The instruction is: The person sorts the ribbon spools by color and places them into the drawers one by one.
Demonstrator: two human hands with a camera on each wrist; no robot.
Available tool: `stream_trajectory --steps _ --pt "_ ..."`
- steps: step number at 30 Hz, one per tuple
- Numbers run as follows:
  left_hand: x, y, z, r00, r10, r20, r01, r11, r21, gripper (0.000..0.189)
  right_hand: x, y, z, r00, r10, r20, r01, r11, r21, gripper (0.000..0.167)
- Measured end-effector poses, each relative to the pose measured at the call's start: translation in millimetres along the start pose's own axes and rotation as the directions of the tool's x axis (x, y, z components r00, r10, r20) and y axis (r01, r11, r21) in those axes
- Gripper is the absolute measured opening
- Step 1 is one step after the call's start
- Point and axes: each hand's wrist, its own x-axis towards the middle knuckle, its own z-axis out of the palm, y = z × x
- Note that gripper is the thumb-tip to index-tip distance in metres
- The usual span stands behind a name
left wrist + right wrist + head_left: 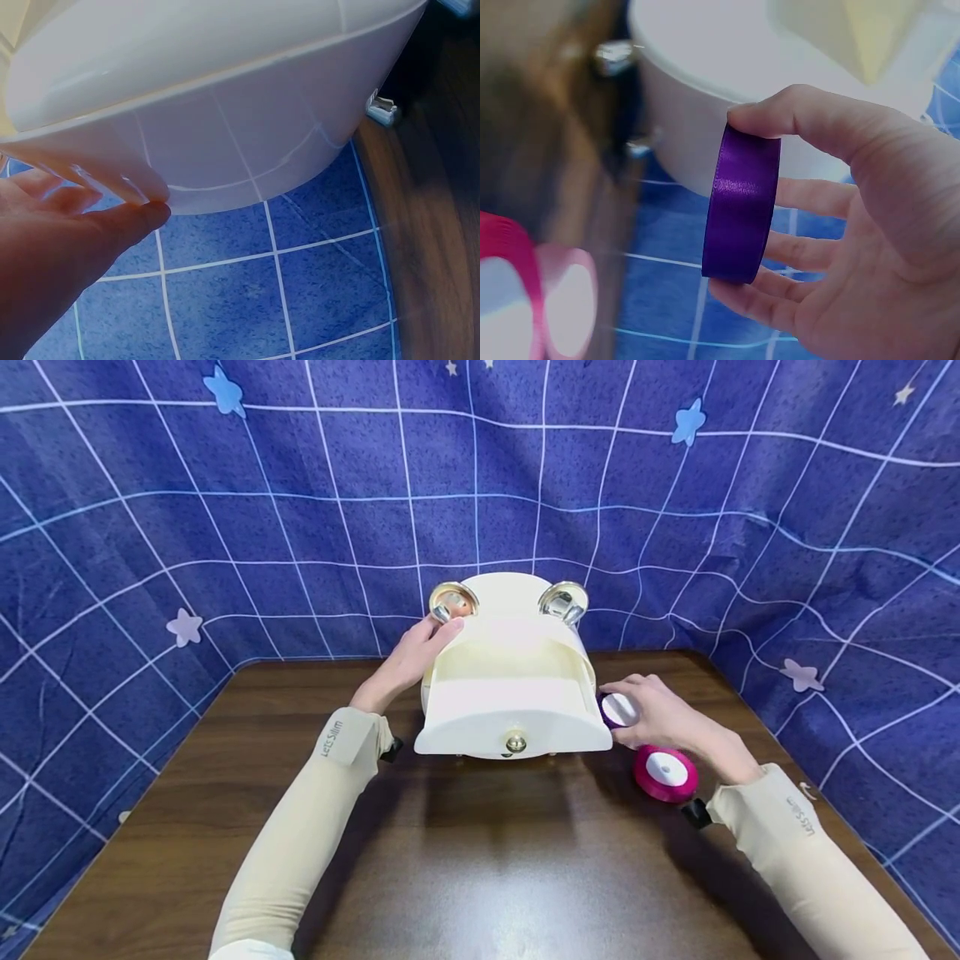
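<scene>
A white alarm-clock-shaped box with two metallic bells on top stands upright on the table, its drawer pulled out toward me and showing a round gold knob. At the box's upper left side, below a bell, my left hand rests its fingers and thumb against the glossy wall; the left wrist view shows the thumb tip touching it. Beside the drawer's right side, my right hand holds a spool of purple ribbon, thumb on its upper edge and fingers below and behind. A white disc forms the spool's face.
A spool of magenta ribbon lies on the brown wooden table below my right wrist. Next to it, a pale pink spool shows in the right wrist view. Blue fabric with white grid lines hangs behind the table.
</scene>
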Motion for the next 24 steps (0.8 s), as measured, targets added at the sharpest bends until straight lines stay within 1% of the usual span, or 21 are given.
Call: stream_trajectory --steps 4,10,16,18,24 --pt "0.2 -0.2 0.4 1.000 -0.002 0.005 0.002 1.000 -0.002 0.058 -0.6 -2.5 -20.0 0.999 0.034 -0.007 -0.034 0.999 0.016 0.063" --pt "0.0 -0.1 0.8 1.000 0.008 -0.001 -0.008 1.000 0.015 0.056 -2.0 -6.2 -43.6 0.998 0.024 -0.055 -0.023 1.000 0.012 0.062" --pt "0.2 -0.1 0.2 1.000 0.013 -0.005 -0.013 1.000 0.000 0.055 -1.6 -15.7 -61.4 0.998 0.009 -0.065 -0.009 1.000 0.006 0.061" --pt "0.4 -0.1 -0.3 1.000 0.014 -0.005 -0.014 1.000 0.007 0.056 -1.7 -20.5 -66.4 0.998 0.000 -0.067 0.000 1.000 0.004 0.060" --pt "2.2 -2.5 -1.6 1.000 0.016 -0.018 -0.015 1.000 0.010 0.059 -1.4 -33.4 -77.6 0.997 -0.005 -0.082 0.006 1.000 0.004 0.060"
